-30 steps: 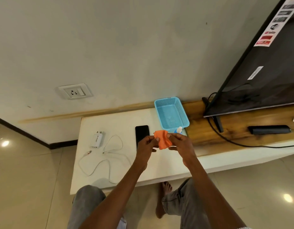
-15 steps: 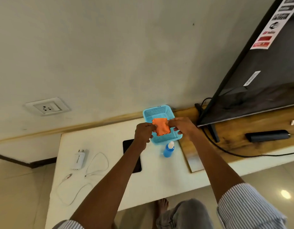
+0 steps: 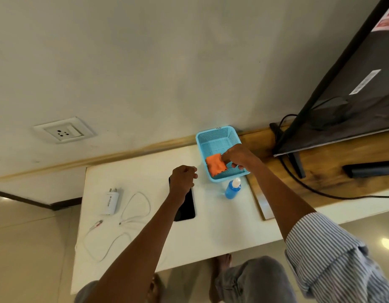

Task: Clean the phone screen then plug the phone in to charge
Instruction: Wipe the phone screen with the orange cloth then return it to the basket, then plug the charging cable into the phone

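Inside blue basket (image 3: 218,136): orange cloth (image 3: 215,165)

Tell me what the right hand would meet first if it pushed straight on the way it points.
Probably the orange cloth, which the right hand already touches inside the blue basket; beyond that, the basket's left wall.

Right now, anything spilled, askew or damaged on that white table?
Nothing stands out. The folded orange cloth lies in the light blue plastic basket under the right hand. The blue spray bottle stands upright, no spill visible. The black phone lies flat beside the loosely looped white cable.
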